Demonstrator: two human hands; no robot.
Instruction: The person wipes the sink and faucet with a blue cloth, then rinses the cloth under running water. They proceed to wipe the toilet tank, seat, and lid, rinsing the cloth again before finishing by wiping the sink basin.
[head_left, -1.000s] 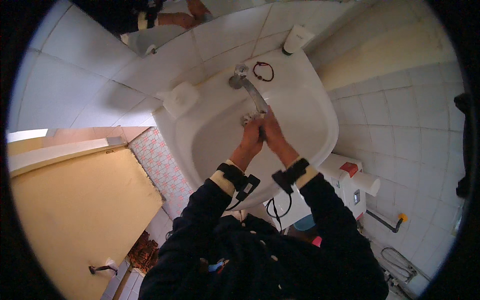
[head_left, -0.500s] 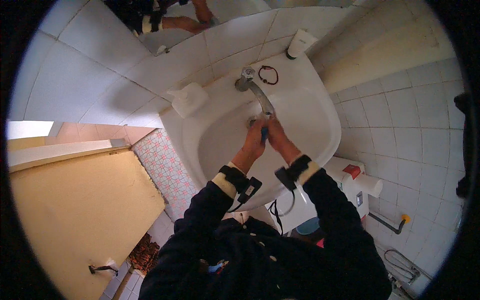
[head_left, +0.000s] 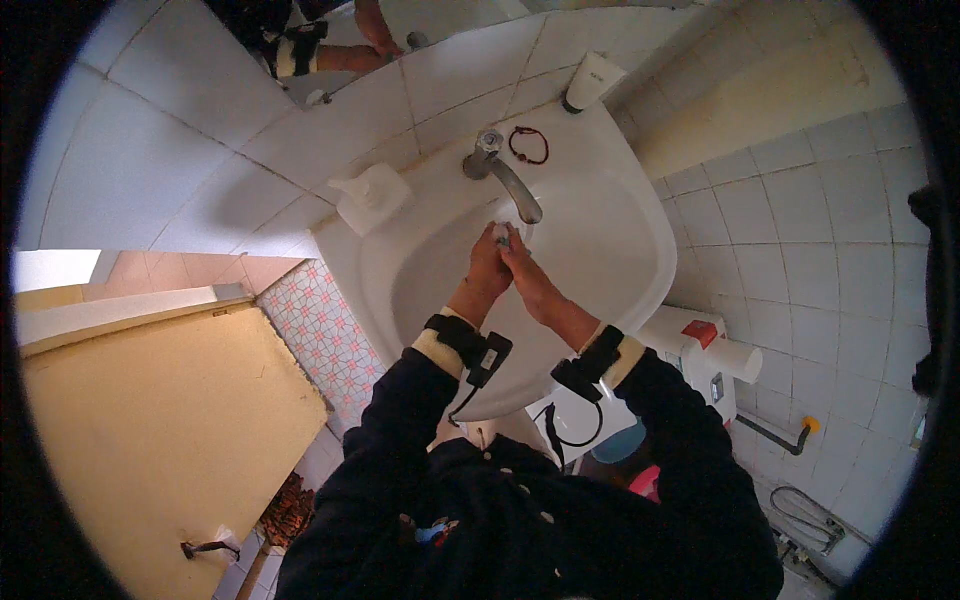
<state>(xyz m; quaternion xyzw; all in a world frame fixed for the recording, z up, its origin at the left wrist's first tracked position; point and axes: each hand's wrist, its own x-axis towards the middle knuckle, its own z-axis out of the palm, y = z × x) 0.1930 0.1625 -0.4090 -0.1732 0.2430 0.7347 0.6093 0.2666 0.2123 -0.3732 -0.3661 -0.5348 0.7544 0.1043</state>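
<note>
Over the white basin (head_left: 600,240), my left hand (head_left: 487,262) and my right hand (head_left: 527,272) are pressed together, fingers closed. A small whitish and teal thing (head_left: 502,233) shows between their fingertips. Most of it is hidden, so its kind is unclear. The chrome tap (head_left: 516,188) curves down just beyond my fingertips, its spout apart from them. Whether water runs is too faint to tell.
A white pump bottle (head_left: 373,198) stands on the basin's left ledge. A dark red bracelet (head_left: 529,145) lies beside the tap, and a white tube (head_left: 592,82) stands in the far right corner. A washing machine (head_left: 690,340) is right of the basin; a yellow door (head_left: 170,430) is at left.
My joined hands have shifted slightly left and out from under the spout. The teal part between them shows less, and a whitish part now shows at the fingertips.
</note>
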